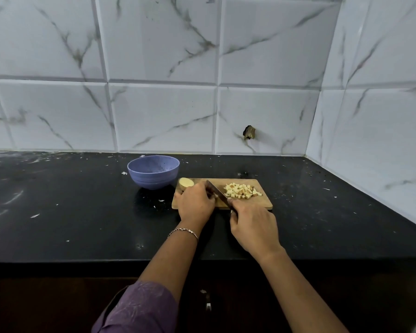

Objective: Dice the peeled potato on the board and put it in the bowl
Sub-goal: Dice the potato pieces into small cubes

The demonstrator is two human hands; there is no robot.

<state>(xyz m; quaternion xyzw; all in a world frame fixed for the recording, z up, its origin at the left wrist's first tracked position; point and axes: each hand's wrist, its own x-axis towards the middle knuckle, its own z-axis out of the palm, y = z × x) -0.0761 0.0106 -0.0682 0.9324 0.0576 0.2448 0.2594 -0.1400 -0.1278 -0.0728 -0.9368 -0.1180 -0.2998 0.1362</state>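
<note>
**Black counter: dicing part done**

The bowl (153, 171) stands left of the board (262, 203). The uncut potato half (186, 182) lies at its far-left corner, nearest the left hand (196, 203), which curls down beside the blade. What it pins is hidden. The right hand (252, 224) grips the knife (217, 195). The diced pieces (241, 190) are heaped right of the blade.

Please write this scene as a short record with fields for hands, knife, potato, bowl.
left hand: rests on the board beside the knife; its hold is hidden
right hand: grips the knife handle
knife: blade between left hand and diced potato
diced potato: pile on board's right part
potato half: uncut, board's far left corner
bowl: left of board, no potato seen inside
</note>
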